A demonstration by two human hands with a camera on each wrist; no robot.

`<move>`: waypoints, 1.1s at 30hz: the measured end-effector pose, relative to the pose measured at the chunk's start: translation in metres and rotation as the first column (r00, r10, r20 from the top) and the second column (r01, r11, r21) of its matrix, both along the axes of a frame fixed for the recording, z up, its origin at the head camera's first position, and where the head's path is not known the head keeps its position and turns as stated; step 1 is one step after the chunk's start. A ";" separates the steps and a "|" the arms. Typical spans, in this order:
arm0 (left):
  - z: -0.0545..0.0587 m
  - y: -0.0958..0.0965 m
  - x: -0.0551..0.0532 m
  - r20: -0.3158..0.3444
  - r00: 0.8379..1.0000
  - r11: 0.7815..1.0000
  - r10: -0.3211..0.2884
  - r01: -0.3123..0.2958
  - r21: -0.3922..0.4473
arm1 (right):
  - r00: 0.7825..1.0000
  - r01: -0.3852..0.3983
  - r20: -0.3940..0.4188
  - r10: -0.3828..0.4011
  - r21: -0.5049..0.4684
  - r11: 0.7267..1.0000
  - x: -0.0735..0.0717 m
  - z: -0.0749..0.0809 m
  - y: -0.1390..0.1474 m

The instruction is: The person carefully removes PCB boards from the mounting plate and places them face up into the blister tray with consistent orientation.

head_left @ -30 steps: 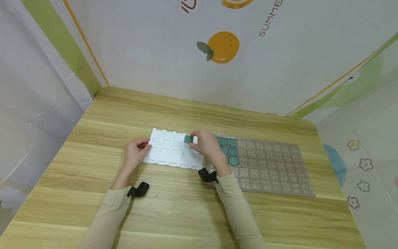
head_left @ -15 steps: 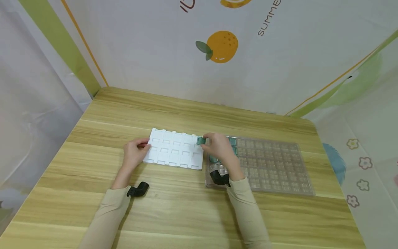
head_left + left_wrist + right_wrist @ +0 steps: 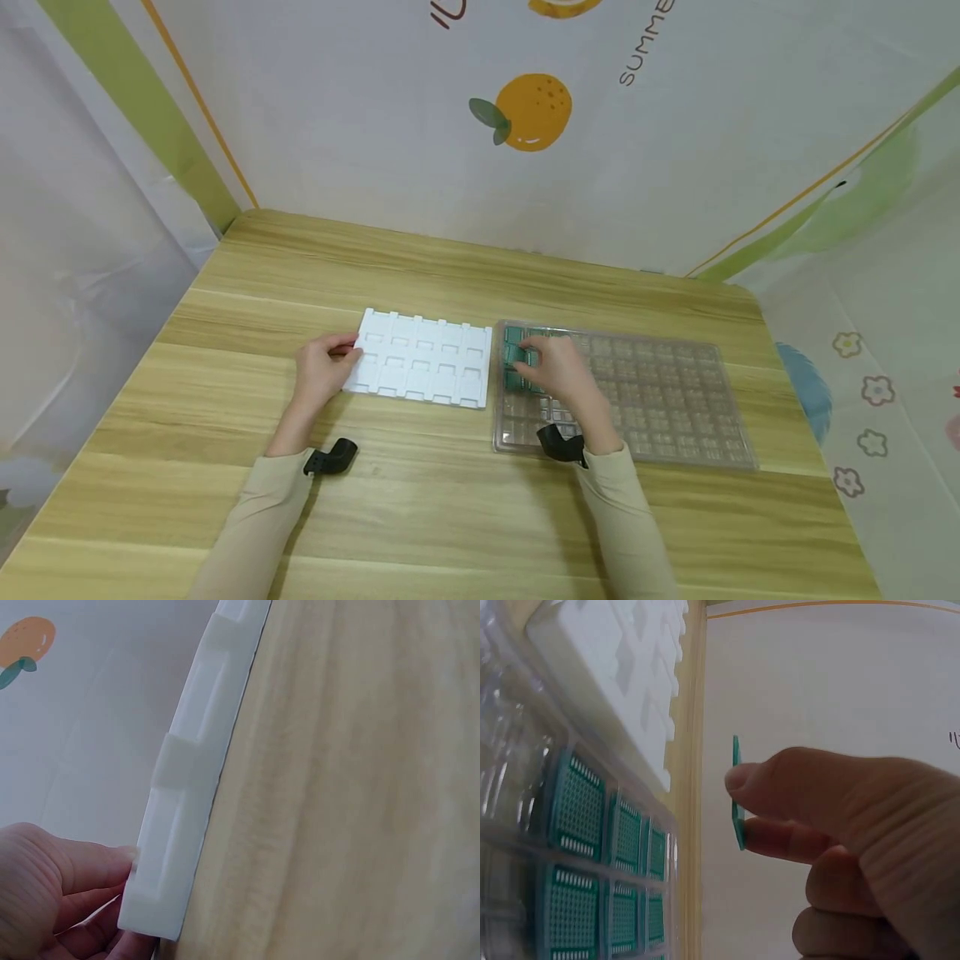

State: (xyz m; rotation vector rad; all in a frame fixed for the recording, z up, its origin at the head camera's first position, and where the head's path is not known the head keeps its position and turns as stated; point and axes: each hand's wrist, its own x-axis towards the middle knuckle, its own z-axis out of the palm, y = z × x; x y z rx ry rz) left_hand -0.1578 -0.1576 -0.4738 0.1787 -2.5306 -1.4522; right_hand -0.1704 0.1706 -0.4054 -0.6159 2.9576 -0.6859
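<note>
At the left end of the white plastic tray [image 3: 420, 358], my left hand [image 3: 318, 371] grips the edge between thumb and fingers. The left wrist view shows the thumb on the notched side of the white tray [image 3: 169, 825], with fingers curled below. My right hand [image 3: 566, 371] is over the left part of a clear compartment tray [image 3: 660, 400]. Between its thumb and fingers it pinches a small green circuit board [image 3: 738, 814], edge-on in the right wrist view. Several similar green boards [image 3: 576, 802] sit in the clear tray's compartments, partly hidden by the hand in the head view.
Both trays lie side by side on a wooden table [image 3: 420, 517], the white one left and the clear one right, with a narrow gap between. A printed white curtain [image 3: 360, 125] hangs behind the table. Each wrist carries a black camera mount [image 3: 335, 457].
My right hand has moved right with the green board, from over the white tray to over the clear tray. My left hand keeps its place on the white tray.
</note>
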 end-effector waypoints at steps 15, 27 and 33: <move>-0.001 -0.001 0.001 -0.027 1.000 1.000 -0.002 0.001 -0.019 | 0.999 -0.035 -0.036 0.037 0.066 0.997 0.016 -0.004 0.020; 0.000 0.000 0.001 -0.020 1.000 1.000 0.002 -0.003 -0.016 | 0.999 -0.029 0.019 0.026 0.158 0.987 0.035 -0.018 0.029; 0.002 0.001 0.002 -0.023 1.000 1.000 0.004 -0.004 -0.015 | 0.999 -0.027 0.029 0.023 0.141 0.990 0.040 -0.022 0.030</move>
